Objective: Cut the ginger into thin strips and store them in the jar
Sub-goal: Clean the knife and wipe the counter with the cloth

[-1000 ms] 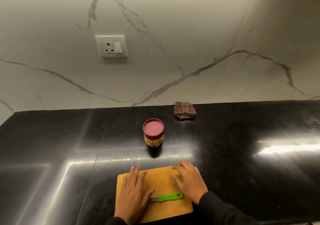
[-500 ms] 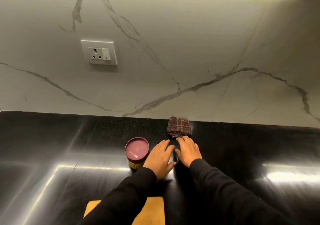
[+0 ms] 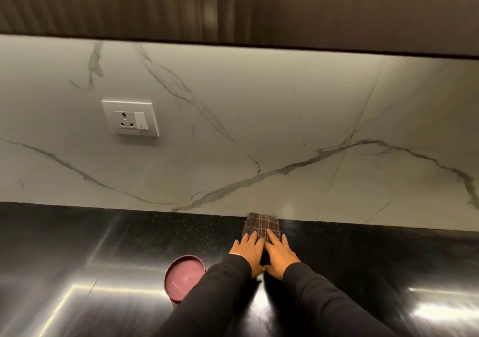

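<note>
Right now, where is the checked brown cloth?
In the head view the folded brown checked cloth lies at the back of the black countertop, against the marble wall, right of the pink-lidded jar. The fingertips of both hands, left and right, rest on its near edge.

Jar (image 3: 184, 278) crowds left sleeve (image 3: 207, 295); wall (image 3: 259, 129) blocks behind cloth (image 3: 261, 226).
</note>
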The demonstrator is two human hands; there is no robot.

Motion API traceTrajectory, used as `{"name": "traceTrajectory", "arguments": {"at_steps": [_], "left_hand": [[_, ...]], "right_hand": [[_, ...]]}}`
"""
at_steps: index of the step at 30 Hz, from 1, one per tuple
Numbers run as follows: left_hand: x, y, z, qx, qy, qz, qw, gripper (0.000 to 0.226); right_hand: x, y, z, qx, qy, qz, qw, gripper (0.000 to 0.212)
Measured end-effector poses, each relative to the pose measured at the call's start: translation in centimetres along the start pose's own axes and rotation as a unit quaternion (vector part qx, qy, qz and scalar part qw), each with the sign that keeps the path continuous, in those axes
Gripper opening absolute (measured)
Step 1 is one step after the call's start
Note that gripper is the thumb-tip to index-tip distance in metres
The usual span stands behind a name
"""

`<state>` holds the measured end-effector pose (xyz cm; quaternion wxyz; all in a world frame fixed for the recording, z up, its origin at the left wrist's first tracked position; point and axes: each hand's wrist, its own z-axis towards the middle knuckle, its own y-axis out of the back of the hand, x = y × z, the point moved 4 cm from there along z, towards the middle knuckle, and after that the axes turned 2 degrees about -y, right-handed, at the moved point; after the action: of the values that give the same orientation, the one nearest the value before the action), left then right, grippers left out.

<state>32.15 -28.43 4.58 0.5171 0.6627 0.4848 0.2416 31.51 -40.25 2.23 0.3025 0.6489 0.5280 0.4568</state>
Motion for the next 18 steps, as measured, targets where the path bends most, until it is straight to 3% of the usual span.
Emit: {"name": "traceTrajectory", "arguments": {"at_steps": [4,10,18], "left_hand": [[0.3,-0.9,1.5,0.019,0.022,-0.065,0.997,0.076],[1.3,-1.5,0.6,-0.054,-0.005,-0.096,0.994,0.064],[1.2,-4.8,-4.5,-0.097,-0.014,-0.116,0.988,0.050]], "right_hand": [[0.0,0.1,1.1,-0.003,0.003,0.040,0.999,0.078],[-0.3,-0.2,-0.6,-0.137,0.047,0.061,0.988,0.038],[0.9,-3.4,-6.1,-0.148,0.059,0.058,0.985,0.038]]}}
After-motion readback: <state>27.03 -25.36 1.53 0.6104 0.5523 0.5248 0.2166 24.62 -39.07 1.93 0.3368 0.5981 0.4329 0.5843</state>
